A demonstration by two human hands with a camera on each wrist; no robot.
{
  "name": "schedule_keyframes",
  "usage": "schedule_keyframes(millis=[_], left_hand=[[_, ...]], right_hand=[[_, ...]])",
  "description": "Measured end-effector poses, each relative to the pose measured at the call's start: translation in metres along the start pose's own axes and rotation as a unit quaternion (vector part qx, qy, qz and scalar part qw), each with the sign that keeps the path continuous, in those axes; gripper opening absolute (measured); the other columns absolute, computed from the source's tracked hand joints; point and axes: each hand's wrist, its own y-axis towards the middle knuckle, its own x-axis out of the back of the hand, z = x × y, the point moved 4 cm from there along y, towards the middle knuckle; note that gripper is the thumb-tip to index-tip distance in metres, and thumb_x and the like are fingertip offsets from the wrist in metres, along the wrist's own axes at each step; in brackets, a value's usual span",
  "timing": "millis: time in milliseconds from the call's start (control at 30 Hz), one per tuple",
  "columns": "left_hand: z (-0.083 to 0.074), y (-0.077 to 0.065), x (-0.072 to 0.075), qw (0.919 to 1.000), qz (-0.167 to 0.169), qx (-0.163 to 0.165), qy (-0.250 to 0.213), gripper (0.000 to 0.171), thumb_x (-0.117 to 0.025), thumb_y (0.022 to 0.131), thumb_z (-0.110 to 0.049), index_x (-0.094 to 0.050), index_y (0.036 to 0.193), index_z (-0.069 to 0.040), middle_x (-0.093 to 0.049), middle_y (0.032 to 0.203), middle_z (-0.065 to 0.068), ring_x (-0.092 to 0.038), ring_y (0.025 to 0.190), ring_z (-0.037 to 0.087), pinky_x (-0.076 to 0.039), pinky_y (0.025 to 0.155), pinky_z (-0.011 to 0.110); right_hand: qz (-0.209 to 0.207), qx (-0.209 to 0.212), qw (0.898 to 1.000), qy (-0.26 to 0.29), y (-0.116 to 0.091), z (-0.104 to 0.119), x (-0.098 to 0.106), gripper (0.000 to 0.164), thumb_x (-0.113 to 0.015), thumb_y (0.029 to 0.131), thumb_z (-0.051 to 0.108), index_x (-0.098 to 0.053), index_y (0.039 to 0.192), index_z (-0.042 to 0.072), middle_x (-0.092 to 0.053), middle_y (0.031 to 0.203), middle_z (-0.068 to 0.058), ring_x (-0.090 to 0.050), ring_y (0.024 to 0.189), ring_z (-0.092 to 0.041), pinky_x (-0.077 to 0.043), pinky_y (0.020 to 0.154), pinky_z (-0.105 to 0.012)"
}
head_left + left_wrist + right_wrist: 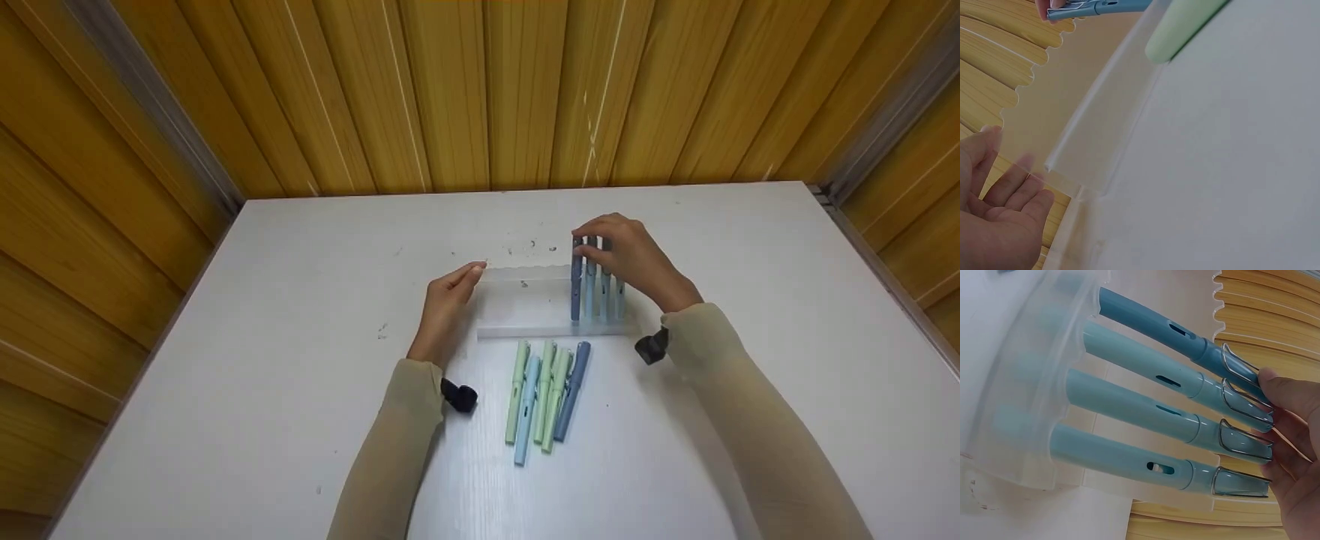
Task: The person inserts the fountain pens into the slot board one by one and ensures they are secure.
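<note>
A clear plastic pen holder (517,300) stands in the middle of a white table (300,337). At its right end stand a dark blue pen (576,289) and three light blue pens (604,296). My right hand (600,244) is over their caps, its thumb and fingers pinching the dark blue pen's top. In the right wrist view my right hand (1286,416) touches the clipped caps of the dark blue pen (1157,323) and the light blue pens (1129,405). My left hand (469,276) touches the holder's left end with fairly straight fingers. In the left wrist view it (1005,185) lies against the clear wall (1100,124).
Several loose pens (541,390), green, light blue and dark blue, lie side by side in front of the holder. One green pen end (1179,28) shows in the left wrist view. Wooden panel walls (480,90) close off the table's back and sides.
</note>
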Motion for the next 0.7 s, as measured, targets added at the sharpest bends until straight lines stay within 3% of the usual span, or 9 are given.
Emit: schedule_keyframes(millis=[400,600,700], left_hand=[[0.000,0.000,0.000,0.9998,-0.005,-0.001,0.017,0.041,-0.058,0.093,-0.050,-0.065,0.125,-0.025,-0.060,0.133,-0.007,-0.049,0.132,0.015,-0.039,0.111,0.036],[0.000,0.000,0.000,0.9999,-0.003,0.002,0.015,0.042,-0.057,0.092,-0.051,-0.065,0.125,-0.026,-0.060,0.133,-0.008,-0.049,0.132,0.014,-0.038,0.112,0.036],[0.000,0.000,0.000,0.9999,-0.003,0.006,0.012,0.042,-0.058,0.092,-0.051,-0.065,0.125,-0.027,-0.060,0.134,-0.008,-0.049,0.132,0.014,-0.039,0.111,0.035]], right_hand=[[0.005,-0.020,1.000,0.002,0.000,0.001,0.002,0.031,-0.070,0.088,0.011,-0.067,0.119,0.007,-0.066,0.120,-0.012,-0.059,0.114,-0.028,-0.046,0.103,-0.048],[-0.028,-0.003,1.000,0.009,-0.002,0.003,0.007,0.031,-0.071,0.086,0.008,-0.068,0.117,0.005,-0.067,0.119,-0.014,-0.060,0.114,-0.030,-0.046,0.102,-0.048],[-0.051,0.006,0.999,0.012,-0.004,0.005,0.010,0.029,-0.071,0.086,0.007,-0.069,0.115,0.004,-0.069,0.114,-0.014,-0.063,0.106,-0.029,-0.050,0.096,-0.048]])
